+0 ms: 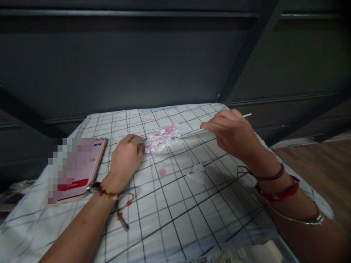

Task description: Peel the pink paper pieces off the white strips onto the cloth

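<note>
A patch of pink and white paper pieces (164, 137) lies on the checked cloth in front of me. My left hand (127, 155) has its fingers curled and closed on the patch's left edge; the fingertips are partly hidden. My right hand (233, 133) is closed around a thin white stick (247, 115), whose end sticks out behind the hand while its thin front part points left toward the patch. Nearer to me lie a small pink scrap (162, 172) and some white paper scraps (197, 174).
A phone in a pink case (100, 157) lies left of my left hand, its screen partly blurred. The checked cloth (164, 226) covers the table, which stands against a dark panel (131, 69). A container (285, 248) with pale contents is at the near edge.
</note>
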Motion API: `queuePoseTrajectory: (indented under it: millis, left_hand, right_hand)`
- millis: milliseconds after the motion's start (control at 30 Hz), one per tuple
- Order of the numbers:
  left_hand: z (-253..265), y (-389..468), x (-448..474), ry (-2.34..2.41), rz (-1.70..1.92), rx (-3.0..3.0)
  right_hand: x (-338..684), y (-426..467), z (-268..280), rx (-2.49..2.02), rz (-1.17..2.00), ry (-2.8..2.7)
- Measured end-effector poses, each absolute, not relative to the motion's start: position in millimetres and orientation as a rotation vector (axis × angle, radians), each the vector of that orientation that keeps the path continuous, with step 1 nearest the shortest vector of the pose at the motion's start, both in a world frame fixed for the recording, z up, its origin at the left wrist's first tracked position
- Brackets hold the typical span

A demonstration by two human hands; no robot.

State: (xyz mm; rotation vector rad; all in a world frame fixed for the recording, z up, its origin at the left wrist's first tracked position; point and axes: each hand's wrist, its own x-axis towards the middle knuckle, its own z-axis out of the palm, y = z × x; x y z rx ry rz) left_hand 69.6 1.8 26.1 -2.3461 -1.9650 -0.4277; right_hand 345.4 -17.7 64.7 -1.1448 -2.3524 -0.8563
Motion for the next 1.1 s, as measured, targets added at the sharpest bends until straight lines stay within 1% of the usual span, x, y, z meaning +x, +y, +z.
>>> queuePoseTrajectory:
  millis: [200,400,567,767,967,1100]
  left_hand:
    - [23.8,4.2,67.3,-1.952,-0.435,-2.342]
    - [24.4,4.0,67.3,-1.943,-0.436,-2.348]
    - [24.8,3.8,68.2,-1.944,-0.433,-2.332]
    - [24.7,3.8,68.5,-1.936,-0.420,-2.327]
    - [25.1,3.8,68.2,-1.934,-0.426,-2.338]
    - [25.1,4.1,68.2,-1.942,-0.417,-2.337]
  right_hand:
    - [351.2,-20.3,69.7,-1.089,-0.674,-2.410]
    - [349.7,-21.1,69.6,-1.142,-0.750,-2.363]
    - [346.4,-22.8,68.7,-1.046,-0.563,-2.420]
    - [341.6,-21.5,65.0,-1.031,-0.677,-2.358]
    - [343.8,-23.0,66.6,-0.922,-0.545,-2.429]
    - [345.4,-23.1,67.0,-0.970,-0.566,-2.391]
